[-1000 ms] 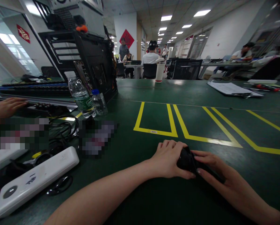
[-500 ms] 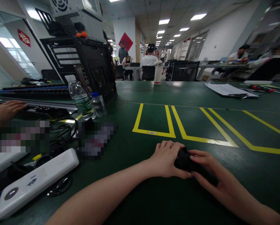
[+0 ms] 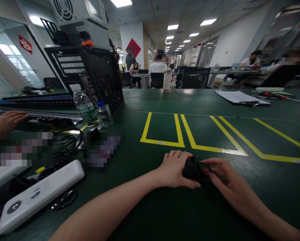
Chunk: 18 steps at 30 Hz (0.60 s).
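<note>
My left hand [image 3: 176, 169] is closed around a black mouse [image 3: 190, 168], low over the green table. Its palm and fingers cover much of the mouse. To its right, my right hand [image 3: 223, 175] pinches a black cable [image 3: 210, 167] beside the mouse. Part of the cable runs across the fingers and palm of that hand. Dark shadow hides the exact spot where cable and mouse meet.
Yellow tape outlines [image 3: 162, 143] mark the table beyond my hands. To the left lie a white elongated device [image 3: 41, 197], tangled black cables, two plastic bottles [image 3: 87, 110] and a black computer case [image 3: 102, 73]. Another person's hand [image 3: 9, 121] rests near keyboards. A clipboard [image 3: 237, 97] lies farther right.
My right hand has drawn slightly away from the mouse, and the cable now shows between its fingers. My left hand keeps its grip, shifted a little leftward in view.
</note>
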### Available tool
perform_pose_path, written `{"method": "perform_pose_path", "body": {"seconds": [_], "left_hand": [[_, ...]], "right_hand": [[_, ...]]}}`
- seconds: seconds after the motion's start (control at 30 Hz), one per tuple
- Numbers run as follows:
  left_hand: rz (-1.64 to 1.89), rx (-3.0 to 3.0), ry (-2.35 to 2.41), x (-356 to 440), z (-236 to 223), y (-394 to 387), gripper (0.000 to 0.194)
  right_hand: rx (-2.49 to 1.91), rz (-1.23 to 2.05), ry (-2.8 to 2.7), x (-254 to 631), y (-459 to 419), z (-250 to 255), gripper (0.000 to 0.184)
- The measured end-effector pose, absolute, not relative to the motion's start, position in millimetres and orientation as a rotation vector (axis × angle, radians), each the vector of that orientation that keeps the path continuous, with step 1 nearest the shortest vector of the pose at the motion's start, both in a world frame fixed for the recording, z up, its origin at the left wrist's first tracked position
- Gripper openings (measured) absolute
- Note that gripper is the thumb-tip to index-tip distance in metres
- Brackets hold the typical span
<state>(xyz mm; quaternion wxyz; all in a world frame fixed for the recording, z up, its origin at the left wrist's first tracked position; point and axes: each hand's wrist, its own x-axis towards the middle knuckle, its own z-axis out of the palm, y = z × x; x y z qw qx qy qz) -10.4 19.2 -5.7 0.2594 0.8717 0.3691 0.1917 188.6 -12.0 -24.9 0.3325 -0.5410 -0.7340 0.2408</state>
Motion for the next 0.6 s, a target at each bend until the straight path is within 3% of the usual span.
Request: {"method": "perform_pose_path", "body": {"seconds": [0.3, 0.6], "left_hand": [[0.557, 2.364, 1.041, -8.4, -4.0, 13.8, 0.065], [0.544, 2.239, 1.157, -47.1, 3.1, -12.5, 0.062]], "right_hand": [[-1.442, 0.617, -2.119, 187.7, -11.6, -20.0, 0.041], [-1.546, 0.484, -2.064, 207.0, -22.2, -22.4, 0.041]]}}
